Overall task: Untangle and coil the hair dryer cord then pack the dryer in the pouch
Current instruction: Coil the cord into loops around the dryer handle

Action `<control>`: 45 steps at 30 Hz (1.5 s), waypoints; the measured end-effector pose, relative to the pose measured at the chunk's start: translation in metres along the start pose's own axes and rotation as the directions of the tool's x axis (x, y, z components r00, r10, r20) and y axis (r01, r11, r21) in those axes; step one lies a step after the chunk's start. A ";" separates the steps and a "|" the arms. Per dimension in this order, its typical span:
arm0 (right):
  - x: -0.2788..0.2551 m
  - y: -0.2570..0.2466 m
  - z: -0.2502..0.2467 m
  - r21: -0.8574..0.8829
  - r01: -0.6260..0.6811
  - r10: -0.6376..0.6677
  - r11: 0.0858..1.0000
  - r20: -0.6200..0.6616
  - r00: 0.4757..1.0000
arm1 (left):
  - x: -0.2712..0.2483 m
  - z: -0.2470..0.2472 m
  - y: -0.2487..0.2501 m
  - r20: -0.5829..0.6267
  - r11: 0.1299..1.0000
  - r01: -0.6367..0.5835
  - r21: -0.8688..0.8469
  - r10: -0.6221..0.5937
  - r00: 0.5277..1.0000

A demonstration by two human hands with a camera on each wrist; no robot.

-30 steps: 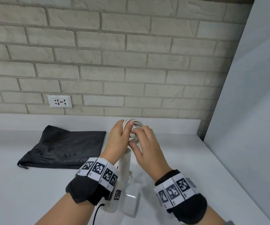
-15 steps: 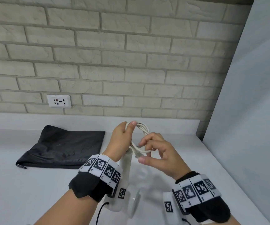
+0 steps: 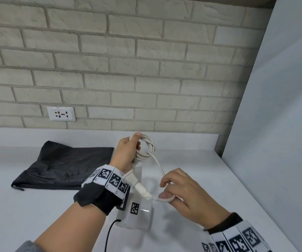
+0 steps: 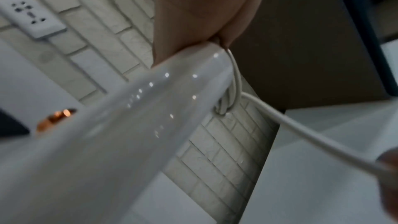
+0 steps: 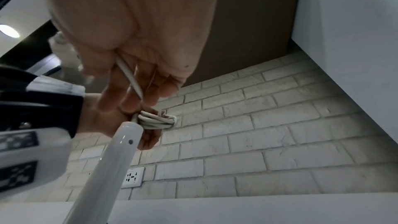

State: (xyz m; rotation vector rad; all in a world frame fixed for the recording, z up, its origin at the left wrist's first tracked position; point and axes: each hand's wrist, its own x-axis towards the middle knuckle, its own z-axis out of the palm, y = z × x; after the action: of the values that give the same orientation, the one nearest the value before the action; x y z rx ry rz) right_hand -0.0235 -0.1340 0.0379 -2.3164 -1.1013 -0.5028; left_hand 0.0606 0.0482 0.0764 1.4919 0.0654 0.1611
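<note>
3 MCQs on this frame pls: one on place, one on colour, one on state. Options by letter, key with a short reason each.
1. Where does the pouch lie?
A. On the counter, left of the hands
B. Over the right wrist
C. Hung on the wall

2. What colour is the cord?
A. Black
B. White
C. Red

3. How is the cord held?
A. Loose on the counter
B. Plugged into the socket
C. Coiled in the left hand, tail pinched by the right hand

Key: 1 A, the black pouch lies flat on the counter; 2 B, the loops are white; 3 C, the plug hangs free between the hands.
</note>
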 end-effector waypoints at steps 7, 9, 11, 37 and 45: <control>0.022 -0.009 -0.002 0.223 -0.126 0.109 0.967 0.088 0.990 | -0.003 0.009 -0.001 0.264 0.959 0.068 -0.274 0.007 0.965; 0.032 -0.015 0.000 0.277 -0.137 0.108 0.951 0.118 0.987 | -0.005 0.009 -0.003 0.326 0.978 0.049 -0.204 0.020 0.945; 0.041 -0.017 0.001 0.352 -0.153 0.118 0.923 0.120 0.986 | -0.007 0.010 -0.007 0.358 0.990 0.043 -0.137 0.009 0.934; 0.104 0.042 -0.034 0.477 -0.562 0.649 0.675 -0.021 0.761 | -0.031 0.009 -0.014 0.609 0.975 -0.210 -0.077 0.213 0.764; 0.074 0.041 -0.026 0.586 -0.632 0.553 0.506 0.342 0.760 | -0.029 0.014 -0.015 0.421 0.910 -0.395 0.126 0.311 0.852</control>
State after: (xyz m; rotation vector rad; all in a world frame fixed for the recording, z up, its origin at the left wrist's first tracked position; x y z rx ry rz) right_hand 0.0505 -0.1273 0.0857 -1.8650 -0.3294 0.2856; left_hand 0.0346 0.0293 0.0611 1.7117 -0.5406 0.1524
